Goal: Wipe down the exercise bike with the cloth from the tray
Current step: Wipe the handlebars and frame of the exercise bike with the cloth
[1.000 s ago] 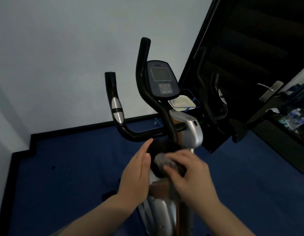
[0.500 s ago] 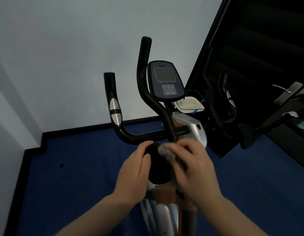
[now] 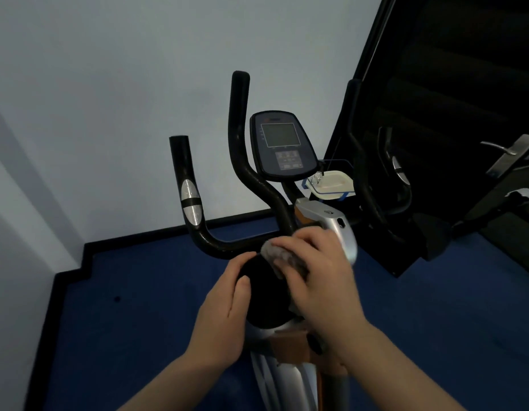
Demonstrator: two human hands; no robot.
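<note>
Wiping the glossy black round panel [image 3: 258, 295] of the exercise bike [image 3: 287, 212].
My right hand [image 3: 319, 280] grips a crumpled grey cloth [image 3: 276, 256]; my left hand [image 3: 221, 315] lies flat-fingered against its left edge.

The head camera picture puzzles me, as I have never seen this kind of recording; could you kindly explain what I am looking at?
No robot here: a person wears a camera on the head, looking forward and down at their own two hands. In front stands an exercise bike with black handlebars and a display console, on a blue floor. The right hand presses a grey cloth against a round black part of the bike's column. The left hand rests on that part's left side, fingers mostly straight. Behind the console sits a pale tray. On the right, a dark glossy panel reflects the handlebars.
</note>
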